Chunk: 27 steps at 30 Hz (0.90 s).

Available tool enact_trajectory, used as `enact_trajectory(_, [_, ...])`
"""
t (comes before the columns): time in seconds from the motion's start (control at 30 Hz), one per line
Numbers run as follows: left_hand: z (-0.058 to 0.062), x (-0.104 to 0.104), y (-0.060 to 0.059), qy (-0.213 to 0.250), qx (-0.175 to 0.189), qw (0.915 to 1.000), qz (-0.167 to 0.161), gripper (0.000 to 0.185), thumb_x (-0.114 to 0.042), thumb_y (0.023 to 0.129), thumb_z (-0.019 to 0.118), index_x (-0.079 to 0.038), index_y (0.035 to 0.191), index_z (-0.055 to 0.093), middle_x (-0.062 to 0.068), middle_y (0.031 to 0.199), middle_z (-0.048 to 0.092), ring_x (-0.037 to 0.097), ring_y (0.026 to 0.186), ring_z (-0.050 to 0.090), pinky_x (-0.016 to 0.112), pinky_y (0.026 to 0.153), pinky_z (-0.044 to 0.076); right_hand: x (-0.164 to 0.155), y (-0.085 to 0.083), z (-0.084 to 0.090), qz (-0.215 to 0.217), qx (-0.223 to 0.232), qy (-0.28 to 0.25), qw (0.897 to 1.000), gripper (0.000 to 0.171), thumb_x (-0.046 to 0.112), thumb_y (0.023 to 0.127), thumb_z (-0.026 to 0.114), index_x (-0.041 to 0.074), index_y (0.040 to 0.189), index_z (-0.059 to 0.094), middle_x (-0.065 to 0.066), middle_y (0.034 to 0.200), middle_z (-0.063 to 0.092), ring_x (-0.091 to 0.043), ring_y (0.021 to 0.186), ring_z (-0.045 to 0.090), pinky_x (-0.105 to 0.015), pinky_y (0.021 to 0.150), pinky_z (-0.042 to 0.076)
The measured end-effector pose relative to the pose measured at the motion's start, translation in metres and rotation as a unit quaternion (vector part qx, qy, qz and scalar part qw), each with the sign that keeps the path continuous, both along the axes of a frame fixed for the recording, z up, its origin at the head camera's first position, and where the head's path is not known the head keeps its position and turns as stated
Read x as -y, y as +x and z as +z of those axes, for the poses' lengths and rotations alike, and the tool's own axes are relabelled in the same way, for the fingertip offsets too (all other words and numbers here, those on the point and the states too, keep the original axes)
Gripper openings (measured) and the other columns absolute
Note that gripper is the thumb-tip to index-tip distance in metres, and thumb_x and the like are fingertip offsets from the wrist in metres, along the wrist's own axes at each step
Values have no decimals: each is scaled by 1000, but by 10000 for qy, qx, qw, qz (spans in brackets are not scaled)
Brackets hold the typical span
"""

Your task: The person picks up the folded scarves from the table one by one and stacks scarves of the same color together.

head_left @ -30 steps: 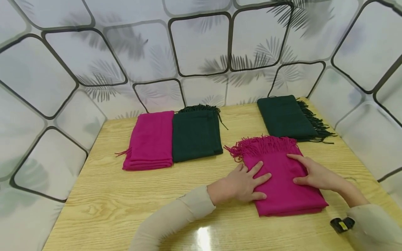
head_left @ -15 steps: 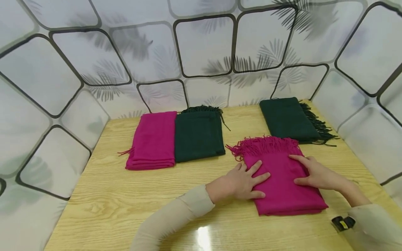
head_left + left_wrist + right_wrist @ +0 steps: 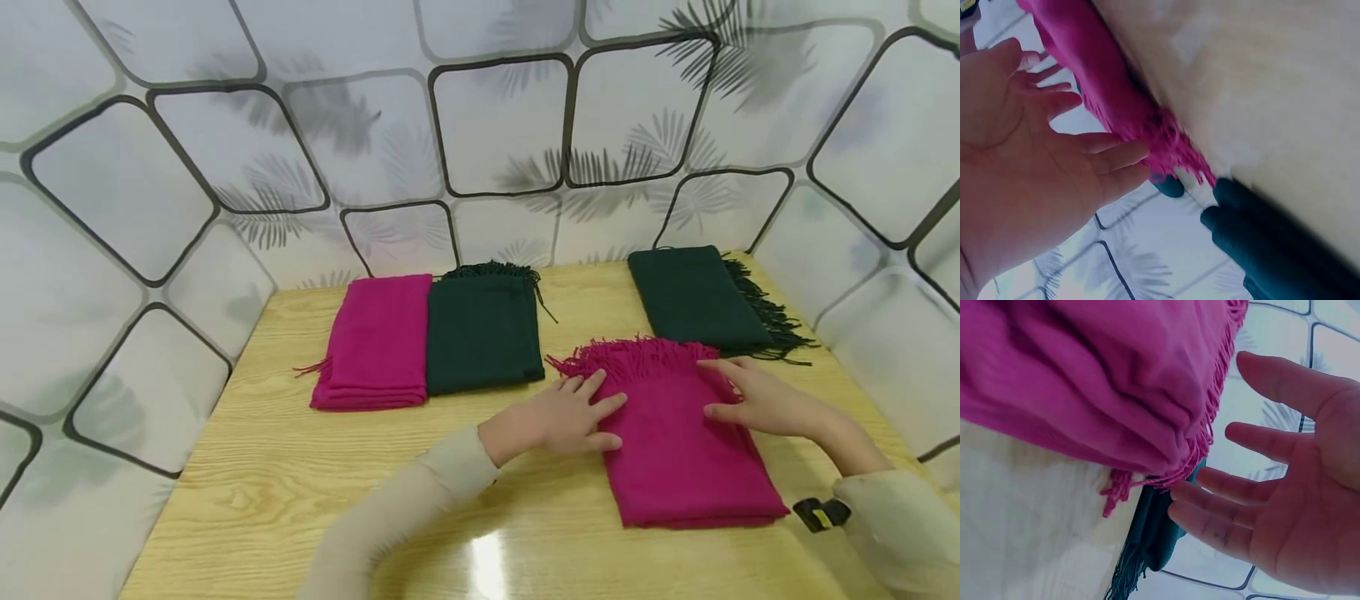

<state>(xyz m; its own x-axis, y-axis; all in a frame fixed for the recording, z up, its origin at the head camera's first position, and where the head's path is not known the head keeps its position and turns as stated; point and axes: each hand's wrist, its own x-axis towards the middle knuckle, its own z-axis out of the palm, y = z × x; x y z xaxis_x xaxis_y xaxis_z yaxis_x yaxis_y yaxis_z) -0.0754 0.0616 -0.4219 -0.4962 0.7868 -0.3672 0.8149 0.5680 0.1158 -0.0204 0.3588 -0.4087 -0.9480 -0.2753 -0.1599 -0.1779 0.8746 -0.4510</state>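
A folded magenta scarf lies at the right front of the table, its fringe pointing to the back. My left hand is at its left edge with the fingers spread and fairly straight. On the other side, my right hand is at the scarf's upper right edge, thumb and fingers apart. In the left wrist view the left hand shows its palm beside the magenta scarf. The right wrist view has the right hand with loose, extended fingers near the scarf's layered edge.
A second folded magenta scarf lies at the left back, side by side with a dark green scarf. Another dark green scarf lies behind the front magenta one, its fringe to the right. Patterned cloth walls border the wooden table.
Both hands have slid slightly toward the back along the magenta scarf's sides, the left also a little outward. The head view has shifted a little.
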Motion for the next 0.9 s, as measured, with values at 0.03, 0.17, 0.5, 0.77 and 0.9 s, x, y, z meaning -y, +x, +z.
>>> enact_trajectory(0.03, [1,-2,-6,83,2,10000,41,71,-66,99,31,-37,160,11,4,168,2,28,152,14,43,121,17,-2,-2,1,-41,15,-55,10000,74,29,90,73,-13,141,39,-39,132,38,-51,115,43,-61,85,48])
enact_trajectory(0.17, [8,-12,-28,494,25,9986,171,70,-61,101,34,-30,161,12,9,167,6,31,151,18,45,121,19,-10,-14,6,-151,-61,-177,9997,72,27,93,70,-11,144,37,-38,136,35,-52,121,37,-66,88,44])
enact_trajectory(0.5, [14,-42,-70,1337,237,9894,522,70,-49,104,42,-25,161,9,10,167,2,35,148,22,46,116,29,-27,-48,8,-435,-228,-514,9975,71,26,98,63,-8,150,29,-39,148,23,-58,134,21,-74,97,31])
enact_trajectory(0.77, [7,-77,-90,1566,490,9844,634,69,-45,105,43,-23,161,11,11,167,3,36,148,24,47,113,35,-53,-68,3,-705,-120,-597,9957,73,28,99,62,-9,151,26,-41,149,23,-61,135,16,-75,98,28])
enact_trajectory(0.9, [2,-93,-102,1507,491,9860,514,67,-44,106,40,-22,161,9,6,168,-2,33,150,20,43,116,31,-62,-80,3,-849,-67,-661,9942,75,28,98,63,-8,152,25,-40,150,23,-62,137,13,-75,100,25])
